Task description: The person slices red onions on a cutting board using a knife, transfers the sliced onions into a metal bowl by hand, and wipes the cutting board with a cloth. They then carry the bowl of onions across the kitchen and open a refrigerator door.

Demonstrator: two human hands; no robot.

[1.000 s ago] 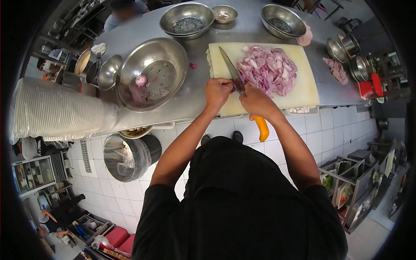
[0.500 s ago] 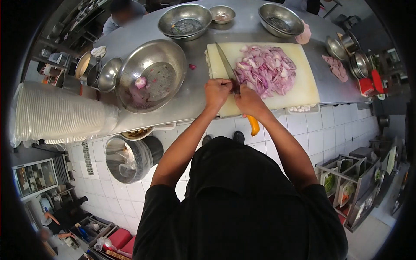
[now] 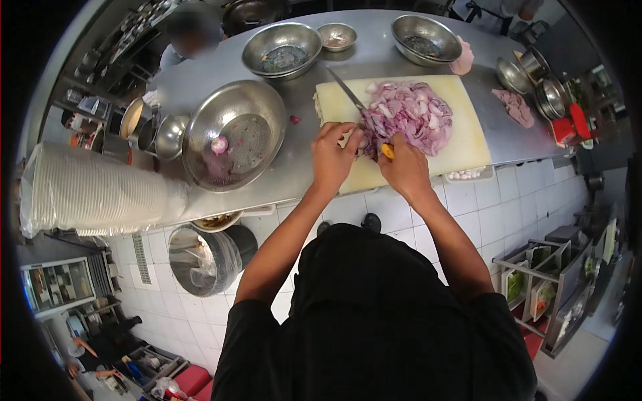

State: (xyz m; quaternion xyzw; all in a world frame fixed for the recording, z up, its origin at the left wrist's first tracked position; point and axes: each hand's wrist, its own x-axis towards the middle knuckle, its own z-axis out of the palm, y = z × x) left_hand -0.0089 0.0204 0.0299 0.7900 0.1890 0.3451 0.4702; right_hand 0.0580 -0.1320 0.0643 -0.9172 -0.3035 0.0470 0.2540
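Sliced red onion (image 3: 414,113) lies heaped on a pale cutting board (image 3: 465,137). My right hand (image 3: 408,168) is closed around the yellow handle of a kitchen knife (image 3: 347,89). Its blade points away and to the left along the heap, and onion slices hide part of it near the handle. My left hand (image 3: 332,152) is over the board's near left part, with fingers bent and a gap between thumb and fingers. The fingertips are close to the left edge of the onion. Whether they touch a slice is unclear.
Left of the board, a large perforated metal bowl (image 3: 264,157) holds a whole onion (image 3: 219,145). More metal bowls (image 3: 304,35) stand at the back. Stacked plastic-wrapped containers (image 3: 100,187) occupy the left end, with a lined bin (image 3: 204,260) below. A person (image 3: 175,57) is across the counter.
My left fingers have come away from the knife and opened. My right hand has moved right, and the knife handle now points up toward me. The whole view has shifted slightly.
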